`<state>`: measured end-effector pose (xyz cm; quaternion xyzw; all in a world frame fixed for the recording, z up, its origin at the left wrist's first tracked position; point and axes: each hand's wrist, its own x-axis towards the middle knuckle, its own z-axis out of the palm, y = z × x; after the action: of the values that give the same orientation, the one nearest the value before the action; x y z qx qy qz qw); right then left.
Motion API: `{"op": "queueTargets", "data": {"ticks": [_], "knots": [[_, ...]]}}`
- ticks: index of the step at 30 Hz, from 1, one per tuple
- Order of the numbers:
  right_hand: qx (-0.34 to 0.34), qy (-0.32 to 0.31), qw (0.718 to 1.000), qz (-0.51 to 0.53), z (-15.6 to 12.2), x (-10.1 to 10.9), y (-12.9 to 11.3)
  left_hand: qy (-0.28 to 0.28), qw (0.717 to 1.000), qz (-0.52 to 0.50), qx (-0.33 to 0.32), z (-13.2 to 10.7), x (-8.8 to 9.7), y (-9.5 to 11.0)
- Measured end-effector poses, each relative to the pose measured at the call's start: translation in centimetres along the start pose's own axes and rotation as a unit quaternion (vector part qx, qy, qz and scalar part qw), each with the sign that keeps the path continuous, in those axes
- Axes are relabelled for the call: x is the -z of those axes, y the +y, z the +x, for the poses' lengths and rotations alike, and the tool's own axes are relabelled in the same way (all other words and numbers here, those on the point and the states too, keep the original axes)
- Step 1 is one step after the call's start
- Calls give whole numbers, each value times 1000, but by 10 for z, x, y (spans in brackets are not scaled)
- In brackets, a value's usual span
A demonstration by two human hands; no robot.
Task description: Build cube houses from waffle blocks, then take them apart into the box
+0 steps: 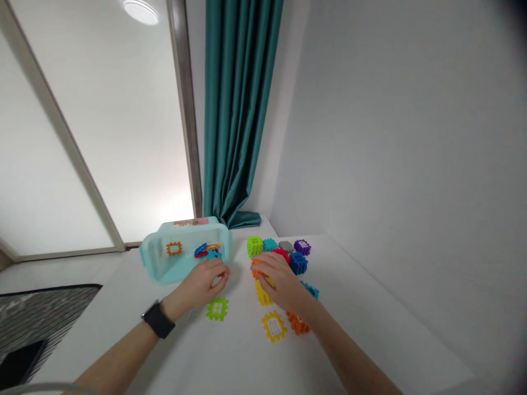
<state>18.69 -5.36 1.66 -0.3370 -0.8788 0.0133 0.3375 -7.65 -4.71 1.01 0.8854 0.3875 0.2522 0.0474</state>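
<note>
Two hands, left hand (201, 284) pinched, right hand (282, 278) on orange block (256, 269)

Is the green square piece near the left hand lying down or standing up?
Lying down: the lime-green plastic piece rests flat on the white table, its whole face showing, close to the left hand.

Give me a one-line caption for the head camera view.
Left hand beside a pale blue plastic box, right hand over colorful toy blocks on a white table.
</note>
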Motion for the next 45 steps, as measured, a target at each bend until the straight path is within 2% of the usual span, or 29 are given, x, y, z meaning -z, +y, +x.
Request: {"op": "queueTargets", "data": {"ticks": [4, 7, 11, 13, 16, 21, 30, 37, 41, 45], "knots": [[9, -31, 998, 53, 10, -23, -22, -37, 999, 14, 15, -35, 4, -11], [4, -64, 995, 77, 14, -42, -34, -38, 998, 21, 36, -59, 3, -19], [5, -146, 987, 63, 19, -65, -46, 7, 998, 9, 54, -80, -6, -30], [0, -167, 984, 56, 23, -77, -50, 42, 997, 1, 61, -85, -12, -35], [-25, -144, 988, 54, 25, -93, -57, 74, 994, 0, 75, -87, -20, -41], [-44, -120, 991, 41, 16, -113, -71, 53, 996, 9, 77, -89, -25, -45], [-40, -135, 988, 55, -2, -115, -73, 49, 993, 3, 108, -89, -28, -48], [-36, -135, 987, 76, -5, -114, -68, 77, 990, 17, 119, -92, -26, -44], [-38, -124, 989, 66, -5, -114, -67, 105, 989, 58, 82, -92, -20, -39], [-39, -96, 994, 36, -4, -113, -66, 141, 983, 114, 11, -90, -10, -31]]}}
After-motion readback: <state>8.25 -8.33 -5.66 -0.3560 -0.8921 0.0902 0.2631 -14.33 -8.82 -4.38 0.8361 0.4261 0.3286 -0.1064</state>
